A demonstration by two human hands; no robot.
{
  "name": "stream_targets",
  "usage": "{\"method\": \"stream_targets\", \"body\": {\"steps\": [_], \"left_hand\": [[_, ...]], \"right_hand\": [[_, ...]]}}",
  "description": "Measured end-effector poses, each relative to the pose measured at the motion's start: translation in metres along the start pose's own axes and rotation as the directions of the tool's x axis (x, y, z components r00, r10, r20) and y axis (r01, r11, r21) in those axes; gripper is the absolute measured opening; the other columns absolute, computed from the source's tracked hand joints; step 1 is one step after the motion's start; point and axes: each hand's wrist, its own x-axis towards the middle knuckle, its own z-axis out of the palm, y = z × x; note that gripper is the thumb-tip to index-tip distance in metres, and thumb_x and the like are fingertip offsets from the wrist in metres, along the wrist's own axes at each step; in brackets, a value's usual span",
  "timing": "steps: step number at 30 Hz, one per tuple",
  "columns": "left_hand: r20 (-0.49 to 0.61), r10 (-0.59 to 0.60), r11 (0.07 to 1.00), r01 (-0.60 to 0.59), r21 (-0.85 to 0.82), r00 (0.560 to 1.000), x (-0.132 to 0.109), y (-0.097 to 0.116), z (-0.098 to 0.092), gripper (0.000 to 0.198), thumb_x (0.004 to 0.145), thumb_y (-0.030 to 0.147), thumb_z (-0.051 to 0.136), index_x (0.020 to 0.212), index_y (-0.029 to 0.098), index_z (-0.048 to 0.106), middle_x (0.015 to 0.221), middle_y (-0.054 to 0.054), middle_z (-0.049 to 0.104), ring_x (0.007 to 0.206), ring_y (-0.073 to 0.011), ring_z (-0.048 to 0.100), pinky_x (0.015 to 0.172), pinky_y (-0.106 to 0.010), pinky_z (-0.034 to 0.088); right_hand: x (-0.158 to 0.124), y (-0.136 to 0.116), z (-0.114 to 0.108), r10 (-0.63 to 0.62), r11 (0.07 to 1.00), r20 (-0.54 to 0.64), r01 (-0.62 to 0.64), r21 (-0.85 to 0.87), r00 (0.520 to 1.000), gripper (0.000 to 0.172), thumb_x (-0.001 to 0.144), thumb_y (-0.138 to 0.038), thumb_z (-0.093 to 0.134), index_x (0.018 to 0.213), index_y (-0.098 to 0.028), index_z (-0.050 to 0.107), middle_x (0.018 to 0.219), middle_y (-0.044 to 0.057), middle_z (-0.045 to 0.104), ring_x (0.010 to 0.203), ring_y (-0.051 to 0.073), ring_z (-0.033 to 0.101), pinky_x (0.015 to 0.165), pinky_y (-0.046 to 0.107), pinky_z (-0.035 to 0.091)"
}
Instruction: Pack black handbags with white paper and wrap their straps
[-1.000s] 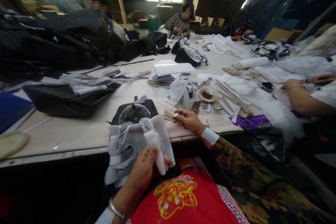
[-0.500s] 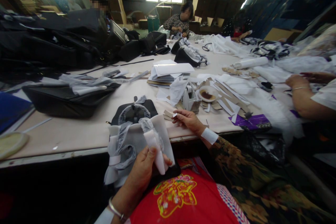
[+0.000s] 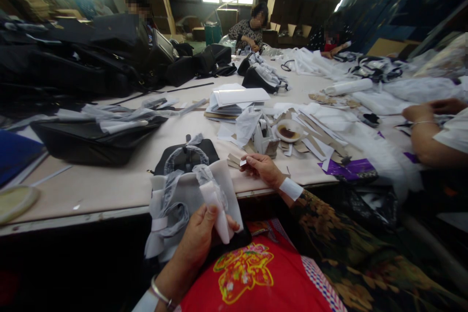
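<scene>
A black handbag leans at the table's front edge, its handle wrapped in clear film and a sheet of white foam over its near side. My left hand is closed around a folded strip of white foam on the bag's wrapped strap. To the right, my right hand rests near the table edge with thumb and fingers pinched on a small white piece. Whether that piece is tape or paper I cannot tell. Brown card strips lie beside those fingertips, and a tape dispenser stands just behind.
A round dish with brown stuff sits among card scraps. Behind is a paper stack. Black bags fill the left side, with a tape roll nearer. A co-worker's arm reaches in from the right, over white wrapping.
At the right, the co-worker's hands have shifted slightly to the right. My own hands and the bag stay almost where they were; the white piece at my right fingertips shows a little more plainly.
</scene>
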Motion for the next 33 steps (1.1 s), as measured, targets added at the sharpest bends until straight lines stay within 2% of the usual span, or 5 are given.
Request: {"method": "stream_targets", "body": {"steps": [10,17,22,28,33], "left_hand": [[-0.022,0.004,1.000,-0.003,0.011,1.000,-0.001,-0.003,0.000,0.048,0.086,0.063,0.062,0.094,0.016,0.058,0.074,-0.010,0.074,0.067,-0.0232,0.072,0.056,-0.027,0.051],[-0.004,0.018,1.000,-0.018,0.015,1.000,0.001,-0.002,-0.001,0.049,0.084,0.065,0.063,0.090,0.016,0.057,0.073,-0.011,0.074,0.067,-0.0248,0.072,0.057,-0.029,0.052],[-0.009,0.007,1.000,-0.007,0.024,1.000,0.000,-0.003,-0.001,0.049,0.087,0.064,0.060,0.095,0.015,0.057,0.075,-0.011,0.075,0.069,-0.0252,0.073,0.058,-0.029,0.052],[0.000,0.033,0.999,-0.033,0.038,0.999,-0.001,-0.002,-0.001,0.047,0.089,0.062,0.058,0.095,0.016,0.056,0.073,-0.010,0.074,0.064,-0.0225,0.071,0.056,-0.027,0.050],[0.024,0.050,0.999,-0.050,0.011,0.998,-0.001,-0.002,-0.001,0.048,0.088,0.064,0.058,0.095,0.017,0.055,0.072,-0.009,0.074,0.058,-0.0206,0.069,0.053,-0.027,0.050]], "right_hand": [[0.000,0.005,-0.005,0.013,0.999,-0.022,-0.014,-0.044,1.000,0.044,0.077,-0.047,0.075,0.109,-0.016,0.075,0.082,0.010,0.078,0.056,0.012,0.063,0.045,0.019,0.037],[-0.003,-0.002,0.001,0.022,0.998,-0.058,-0.025,-0.055,0.998,0.048,0.072,-0.045,0.076,0.110,-0.016,0.073,0.080,0.009,0.077,0.064,0.014,0.066,0.046,0.018,0.038],[-0.006,-0.015,0.015,0.061,0.991,-0.157,-0.079,-0.105,0.986,0.038,0.066,-0.034,0.073,0.099,-0.014,0.072,0.076,0.005,0.075,0.042,0.006,0.046,0.038,0.018,0.029],[0.004,-0.019,0.021,0.018,0.976,-0.291,-0.081,-0.204,0.957,0.031,0.060,-0.029,0.063,0.087,-0.014,0.066,0.066,0.002,0.067,0.046,0.009,0.047,0.040,0.020,0.029],[0.010,-0.033,0.020,-0.077,0.937,-0.302,-0.034,-0.347,0.950,0.049,0.056,-0.021,0.061,0.104,-0.014,0.066,0.055,-0.006,0.055,0.050,0.012,0.048,0.045,0.022,0.032]]}}
